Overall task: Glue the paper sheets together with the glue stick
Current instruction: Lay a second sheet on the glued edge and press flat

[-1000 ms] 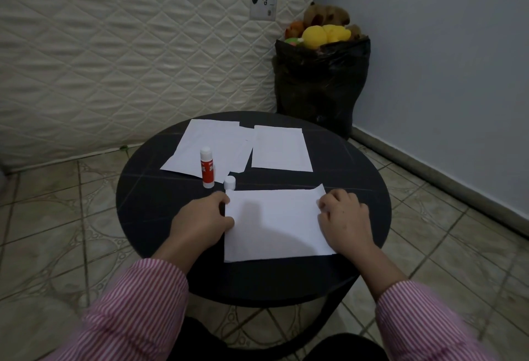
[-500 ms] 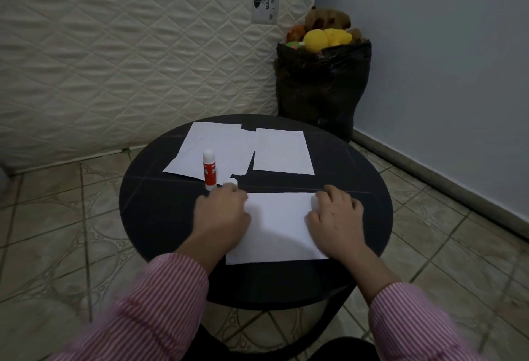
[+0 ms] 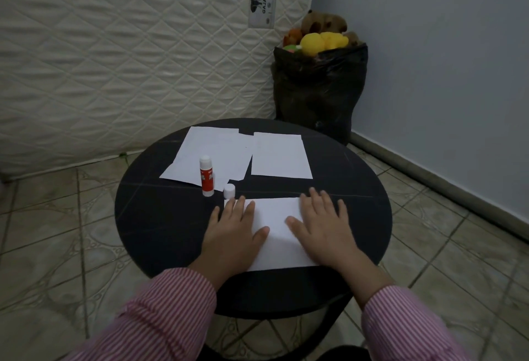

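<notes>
Both flat, fingers straight, on sheet (image 3: 276, 226): left hand (image 3: 233, 234), right hand (image 3: 322, 229). Bare table (image 3: 160, 217) left of left hand. Beyond, "GAJAH" tag (image 3: 263, 1).

Matt white paper sheet (image 3: 276, 232); dark smooth table (image 3: 160, 217); quilted cloth mattress (image 3: 114, 60).

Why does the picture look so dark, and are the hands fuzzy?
Head view: the room is dim, so the black table and bag lose detail; the white paper stands out; both hands, left and right, look slightly soft; the edges bend from the wide lens.
</notes>
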